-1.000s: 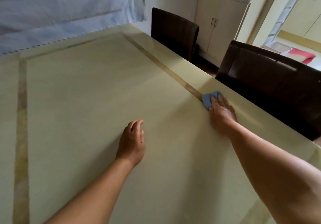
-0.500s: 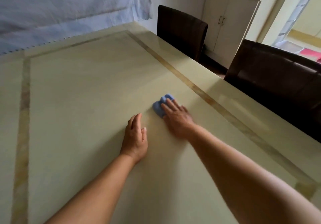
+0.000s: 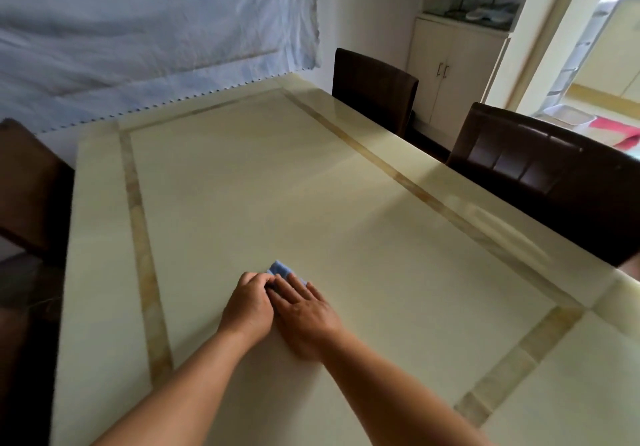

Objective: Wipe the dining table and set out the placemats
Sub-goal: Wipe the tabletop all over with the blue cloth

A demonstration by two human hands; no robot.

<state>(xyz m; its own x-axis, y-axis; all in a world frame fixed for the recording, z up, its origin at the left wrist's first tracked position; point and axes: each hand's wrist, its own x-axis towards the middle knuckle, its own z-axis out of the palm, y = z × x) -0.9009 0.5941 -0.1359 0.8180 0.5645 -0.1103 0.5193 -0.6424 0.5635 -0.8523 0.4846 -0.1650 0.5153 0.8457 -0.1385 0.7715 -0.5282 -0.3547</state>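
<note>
A small blue cloth (image 3: 281,270) lies on the cream desk (image 3: 242,186) near its middle, under the straight, flat fingers (image 3: 294,284) of the right hand (image 3: 304,310). The left hand (image 3: 247,303) sits just beside it, fingers curled at the cloth's edge; whether they pinch it is unclear. With both hands crowding so small a wad, it could bunch or slip free, leaving streaks. No placemats are visible.

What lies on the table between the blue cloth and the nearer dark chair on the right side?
In the head view, nothing: only bare tabletop with its tan inlay strip runs from the blue cloth to the chair.
</note>
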